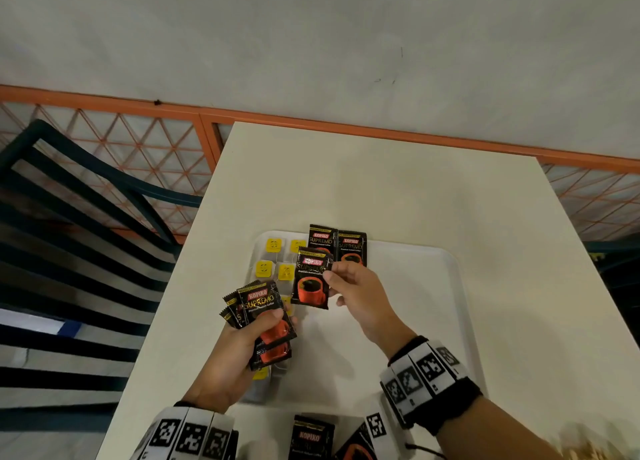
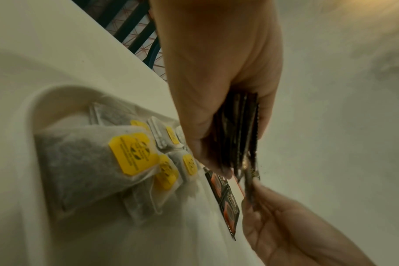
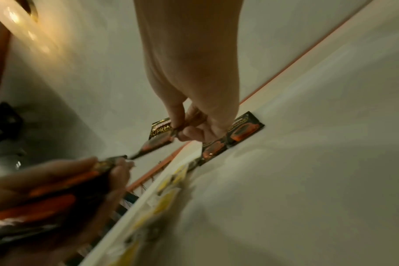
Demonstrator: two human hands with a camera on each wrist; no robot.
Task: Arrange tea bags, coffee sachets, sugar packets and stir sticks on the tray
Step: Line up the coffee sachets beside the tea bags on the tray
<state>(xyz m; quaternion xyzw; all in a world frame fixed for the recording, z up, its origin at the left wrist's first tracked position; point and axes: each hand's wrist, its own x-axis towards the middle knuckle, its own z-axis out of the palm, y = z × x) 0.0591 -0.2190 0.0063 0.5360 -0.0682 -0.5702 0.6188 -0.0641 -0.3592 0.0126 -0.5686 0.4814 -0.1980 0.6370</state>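
Above the tray (image 1: 446,269), right hand (image 1: 360,296) pinches one Kopiko sachet (image 1: 311,279); left hand (image 1: 239,352) grips the remaining stack (image 1: 266,321). Coffee-laying step: likely set it just near of the two far sachets (image 1: 337,244), right of the tea bags (image 1: 273,258).

White table (image 1: 398,189), tray on it.
A white tray (image 1: 446,286) and loose sachets (image 1: 311,437) at the near edge are carried.

The black coffee sachet (image 1: 311,278) that the right hand (image 1: 360,295) is pinching is showing "KOPIKO" on a red band and "SUPREMO" in gold. The front sachet of the stack (image 1: 266,321) that the left hand (image 1: 235,359) is gripping is reading the same, as are the two sachets lying on the tray (image 1: 337,244). Another sachet on the tabletop (image 1: 311,437) is showing "KOPIKO". The yellow tea bag tags (image 1: 273,245) are carrying print too small to read.
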